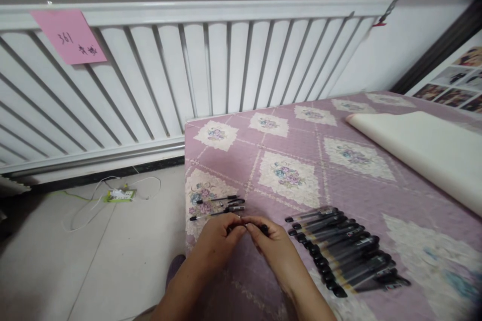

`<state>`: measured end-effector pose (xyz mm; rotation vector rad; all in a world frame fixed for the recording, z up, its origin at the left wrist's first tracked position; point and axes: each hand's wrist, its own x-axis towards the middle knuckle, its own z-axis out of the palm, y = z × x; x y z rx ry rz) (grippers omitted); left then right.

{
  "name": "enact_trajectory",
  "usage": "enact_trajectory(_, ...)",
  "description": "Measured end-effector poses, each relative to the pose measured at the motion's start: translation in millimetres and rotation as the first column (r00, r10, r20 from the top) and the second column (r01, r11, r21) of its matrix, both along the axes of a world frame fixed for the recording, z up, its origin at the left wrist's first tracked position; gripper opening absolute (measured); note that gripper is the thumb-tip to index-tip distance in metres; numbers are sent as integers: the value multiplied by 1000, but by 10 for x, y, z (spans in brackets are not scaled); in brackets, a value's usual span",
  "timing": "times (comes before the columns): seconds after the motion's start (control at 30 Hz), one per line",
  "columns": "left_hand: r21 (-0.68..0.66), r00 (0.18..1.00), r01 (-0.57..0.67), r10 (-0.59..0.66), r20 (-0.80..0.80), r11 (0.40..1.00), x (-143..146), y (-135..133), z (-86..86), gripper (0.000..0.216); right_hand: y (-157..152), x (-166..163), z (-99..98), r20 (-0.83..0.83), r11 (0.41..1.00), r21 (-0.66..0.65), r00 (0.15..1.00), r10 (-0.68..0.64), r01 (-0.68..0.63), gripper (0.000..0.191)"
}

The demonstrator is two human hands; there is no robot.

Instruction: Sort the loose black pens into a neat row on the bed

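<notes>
My left hand (222, 233) and my right hand (268, 235) meet fingertip to fingertip over the bed's near left corner. Both are closed in a pinch on dark pen parts, mostly hidden by the fingers. A black end (262, 229) shows in my right hand. Just beyond my left hand lie a clear pen with black ends (213, 212) and a thin black-tipped pen piece (218, 199), with small loose parts between them. To the right of my right hand, several clear, black-capped pens (346, 246) lie side by side in a slanting row.
The pens lie on a purple floral bedspread (244, 160). A cream folded sheet or pad (425, 145) rests at right. Behind stands a white radiator (218, 70) with a pink note (70, 36). A power strip (119, 195) with cables lies on the floor at left.
</notes>
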<state>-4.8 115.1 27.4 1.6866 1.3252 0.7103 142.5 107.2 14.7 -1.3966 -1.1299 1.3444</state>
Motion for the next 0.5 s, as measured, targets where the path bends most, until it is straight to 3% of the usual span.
enact_trajectory(0.2,70,991,-28,37,-131,997,2,2,-31,16,14,73,-28,-62,992,-53,992,-114,111,34)
enact_trajectory(0.27,99,981,-35,54,-189,994,-3,1,-44,15,31,120,-45,-8,990,-5,990,-144,144,33)
enact_trajectory(0.4,144,938,-11,60,-342,990,5,-15,-45,14,63,139,-103,217,976,212,970,-105,58,19)
enact_trajectory(0.5,163,879,41,42,-476,986,31,-27,-47,14,65,83,-154,321,962,270,946,-46,-45,18)
